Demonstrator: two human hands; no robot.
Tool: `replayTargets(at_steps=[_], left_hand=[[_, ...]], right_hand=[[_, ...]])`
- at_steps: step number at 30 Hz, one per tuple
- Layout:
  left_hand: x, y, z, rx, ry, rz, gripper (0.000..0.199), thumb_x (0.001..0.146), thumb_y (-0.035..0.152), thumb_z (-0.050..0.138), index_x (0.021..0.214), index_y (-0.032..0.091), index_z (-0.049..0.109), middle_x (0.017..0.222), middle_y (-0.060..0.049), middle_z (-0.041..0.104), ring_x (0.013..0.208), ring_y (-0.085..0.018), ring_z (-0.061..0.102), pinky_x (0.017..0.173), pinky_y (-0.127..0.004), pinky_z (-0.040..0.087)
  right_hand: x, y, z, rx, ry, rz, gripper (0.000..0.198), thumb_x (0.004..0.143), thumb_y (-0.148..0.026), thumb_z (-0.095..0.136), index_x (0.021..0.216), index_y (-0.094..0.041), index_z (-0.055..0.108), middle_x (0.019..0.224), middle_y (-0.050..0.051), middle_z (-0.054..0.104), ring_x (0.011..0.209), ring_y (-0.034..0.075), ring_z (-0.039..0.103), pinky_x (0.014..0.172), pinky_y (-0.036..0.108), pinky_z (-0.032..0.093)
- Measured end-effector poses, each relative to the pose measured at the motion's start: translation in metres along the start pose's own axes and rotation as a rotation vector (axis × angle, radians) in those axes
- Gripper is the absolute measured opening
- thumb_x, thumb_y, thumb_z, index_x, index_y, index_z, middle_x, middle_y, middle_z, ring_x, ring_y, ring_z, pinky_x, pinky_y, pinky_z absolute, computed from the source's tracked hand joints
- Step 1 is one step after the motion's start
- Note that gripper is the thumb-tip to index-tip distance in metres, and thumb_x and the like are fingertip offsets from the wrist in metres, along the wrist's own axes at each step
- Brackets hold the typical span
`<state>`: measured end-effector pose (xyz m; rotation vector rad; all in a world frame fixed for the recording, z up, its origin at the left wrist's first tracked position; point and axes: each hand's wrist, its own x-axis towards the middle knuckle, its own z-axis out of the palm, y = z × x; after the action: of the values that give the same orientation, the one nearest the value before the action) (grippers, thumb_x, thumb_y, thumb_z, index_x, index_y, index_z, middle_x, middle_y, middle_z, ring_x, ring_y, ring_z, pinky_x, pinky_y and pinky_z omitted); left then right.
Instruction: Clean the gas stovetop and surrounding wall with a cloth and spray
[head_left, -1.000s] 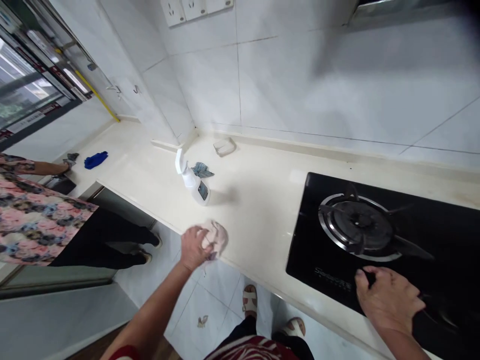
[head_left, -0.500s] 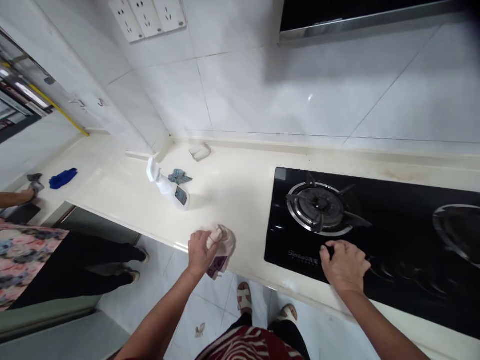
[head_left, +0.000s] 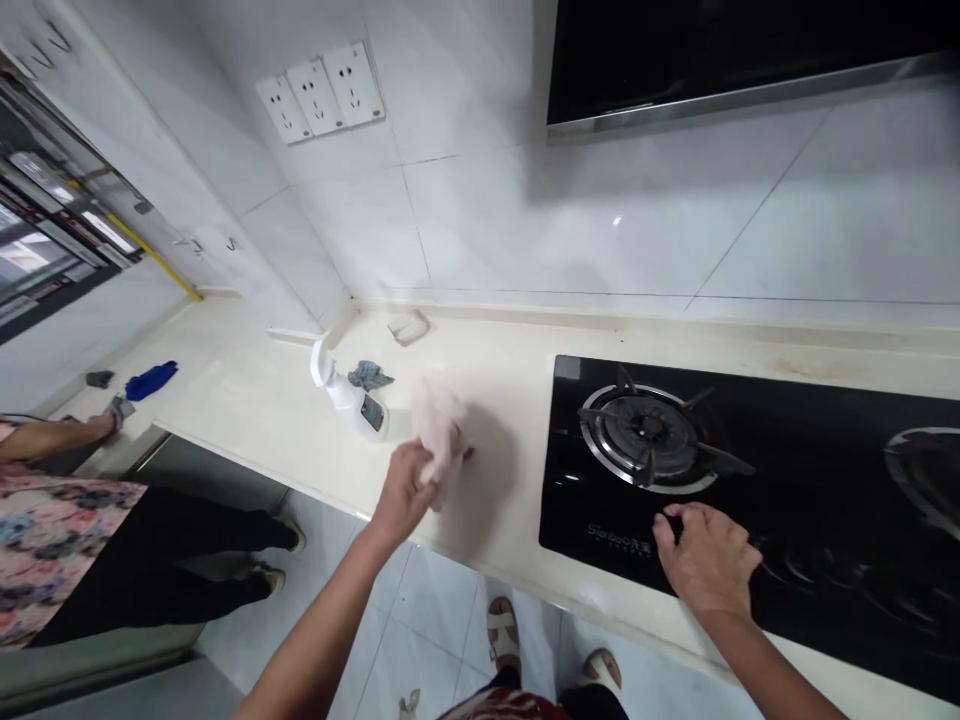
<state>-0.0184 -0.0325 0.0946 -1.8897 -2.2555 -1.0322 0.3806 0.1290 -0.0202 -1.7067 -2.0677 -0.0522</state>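
My left hand point(head_left: 407, 490) is closed on a crumpled pale pink cloth point(head_left: 440, 425), which hangs above the cream counter and is blurred by motion. Left of the cloth stands a white spray bottle point(head_left: 352, 400) with a dark label. A grey-blue rag point(head_left: 369, 375) lies right behind the bottle. My right hand point(head_left: 709, 555) rests at the front of the black gas stove point(head_left: 795, 430), fingers curled; whatever may be under them is hidden. Ahead of that hand is the left burner point(head_left: 649, 430) with its pan support.
A clear, pale item point(head_left: 409, 327) lies near the wall. At the far left, another person's hand point(head_left: 112, 415) works on the counter beside a blue cloth point(head_left: 151, 381). The black range hood point(head_left: 735, 60) juts out above the stove. Wall sockets point(head_left: 322, 95) are at upper left.
My left hand has lifted the pink cloth from the counter's front edge and swung it forward. My right hand stays at the stove front. The other person's hand has moved toward the blue cloth.
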Motion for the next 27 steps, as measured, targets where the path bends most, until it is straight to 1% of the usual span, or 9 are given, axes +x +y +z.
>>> replayTargets(at_steps=[3, 6, 9, 11, 14, 17, 20, 23, 27], left_hand=[[-0.032, -0.012, 0.008, 0.201, -0.206, 0.04, 0.038, 0.07, 0.01, 0.06, 0.104, 0.027, 0.06, 0.126, -0.008, 0.06, 0.122, -0.027, 0.055, 0.099, -0.046, 0.044], [-0.039, -0.015, 0.002, 0.313, -0.138, -0.024, 0.05, 0.067, 0.005, 0.054, 0.112, 0.025, 0.058, 0.13, -0.01, 0.058, 0.125, -0.028, 0.052, 0.099, -0.045, 0.045], [-0.022, -0.007, 0.0, 0.236, -0.083, 0.044, 0.067, 0.069, 0.008, 0.054, 0.134, 0.022, 0.046, 0.142, -0.013, 0.05, 0.137, -0.028, 0.042, 0.107, -0.045, 0.041], [-0.005, -0.003, 0.008, 0.174, -0.091, 0.051, 0.068, 0.076, 0.019, 0.059, 0.141, 0.022, 0.04, 0.15, -0.014, 0.042, 0.14, -0.028, 0.038, 0.109, -0.044, 0.04], [0.017, -0.006, 0.028, 0.215, -0.121, -0.218, 0.056, 0.085, 0.038, 0.059, 0.137, 0.02, 0.048, 0.146, -0.019, 0.046, 0.129, -0.032, 0.05, 0.099, -0.046, 0.046], [0.027, -0.017, 0.043, 0.263, -0.189, -0.425, 0.04, 0.085, 0.046, 0.061, 0.113, 0.018, 0.064, 0.112, -0.017, 0.067, 0.104, -0.034, 0.065, 0.085, -0.047, 0.049], [0.03, -0.024, 0.044, 0.224, -0.174, -0.348, 0.017, 0.085, 0.036, 0.061, 0.09, 0.021, 0.067, 0.092, -0.008, 0.069, 0.088, -0.026, 0.067, 0.08, -0.038, 0.05], [0.044, -0.02, 0.036, 0.166, -0.056, -0.222, 0.015, 0.091, 0.024, 0.05, 0.096, 0.021, 0.065, 0.096, -0.007, 0.064, 0.092, -0.02, 0.063, 0.083, -0.032, 0.049], [0.083, -0.005, 0.017, 0.089, 0.089, -0.061, 0.016, 0.094, 0.026, 0.05, 0.102, 0.021, 0.063, 0.094, -0.006, 0.059, 0.092, -0.019, 0.059, 0.083, -0.032, 0.048]], right_hand=[[0.0, 0.0, 0.0, 0.006, -0.005, -0.005, 0.031, 0.096, -0.039, 0.041, 0.1, -0.018, 0.064, 0.116, 0.014, 0.054, 0.108, 0.034, 0.044, 0.086, 0.048, 0.036], [0.001, -0.001, -0.001, 0.007, -0.012, -0.005, 0.032, 0.096, -0.04, 0.041, 0.101, -0.018, 0.063, 0.116, 0.014, 0.054, 0.108, 0.034, 0.043, 0.086, 0.048, 0.035], [0.0, -0.002, -0.002, -0.002, 0.0, -0.002, 0.032, 0.096, -0.041, 0.039, 0.099, -0.018, 0.063, 0.115, 0.013, 0.054, 0.108, 0.033, 0.044, 0.085, 0.047, 0.035], [0.0, -0.002, -0.002, -0.01, 0.003, -0.013, 0.033, 0.096, -0.041, 0.039, 0.099, -0.018, 0.062, 0.115, 0.013, 0.054, 0.107, 0.033, 0.044, 0.085, 0.046, 0.035], [0.0, -0.001, 0.0, -0.012, 0.011, -0.017, 0.033, 0.097, -0.041, 0.039, 0.099, -0.019, 0.062, 0.115, 0.013, 0.054, 0.107, 0.033, 0.044, 0.085, 0.046, 0.035], [0.0, -0.002, 0.0, -0.005, 0.023, -0.016, 0.034, 0.097, -0.042, 0.038, 0.097, -0.019, 0.062, 0.114, 0.012, 0.055, 0.106, 0.033, 0.045, 0.084, 0.046, 0.035], [0.0, -0.004, -0.001, -0.002, 0.028, -0.009, 0.034, 0.097, -0.042, 0.037, 0.097, -0.019, 0.062, 0.114, 0.012, 0.055, 0.107, 0.033, 0.045, 0.085, 0.047, 0.035], [0.001, -0.006, -0.003, -0.001, 0.015, 0.002, 0.034, 0.098, -0.042, 0.037, 0.099, -0.02, 0.062, 0.115, 0.012, 0.055, 0.108, 0.032, 0.044, 0.085, 0.046, 0.035], [0.002, -0.005, -0.002, 0.001, 0.001, 0.003, 0.035, 0.098, -0.043, 0.036, 0.1, -0.019, 0.062, 0.115, 0.012, 0.055, 0.107, 0.032, 0.045, 0.085, 0.045, 0.035]])
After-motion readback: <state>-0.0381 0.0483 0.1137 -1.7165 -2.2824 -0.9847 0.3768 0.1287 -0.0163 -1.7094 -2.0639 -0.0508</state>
